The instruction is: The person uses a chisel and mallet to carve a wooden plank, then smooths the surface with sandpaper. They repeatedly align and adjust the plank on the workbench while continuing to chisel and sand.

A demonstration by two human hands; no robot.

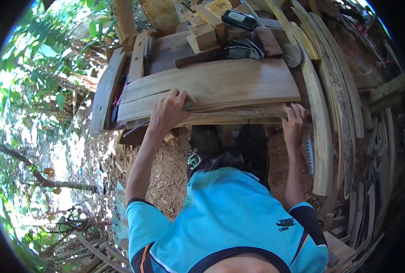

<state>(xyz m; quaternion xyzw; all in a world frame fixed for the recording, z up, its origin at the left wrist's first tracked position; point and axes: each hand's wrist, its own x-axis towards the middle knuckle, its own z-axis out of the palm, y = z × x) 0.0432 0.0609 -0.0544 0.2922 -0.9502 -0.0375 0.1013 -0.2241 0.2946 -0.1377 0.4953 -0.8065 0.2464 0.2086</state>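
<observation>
A wide pale wooden board [220, 84] with a long crack at its left end lies across the workbench. My left hand [168, 111] is closed at its near edge, fingers bent over the top; a small dark piece shows beside the fingertips, mostly hidden. A dark rod-like thing [136, 128] juts out left of that wrist. Under the board's near edge runs a rough plank [238, 113]. My right hand [294, 122] curls its fingers over this plank near its right end, just off the board's corner.
Behind the board lie a dark wooden handle [198, 59], a dark cloth-like bundle [245, 49], a black case [238, 20] and wood blocks [205, 37]. Long curved slabs [318, 113] stand along the right. A saw blade [309, 154] hangs beside my right forearm. Wood shavings [166, 173] cover the ground.
</observation>
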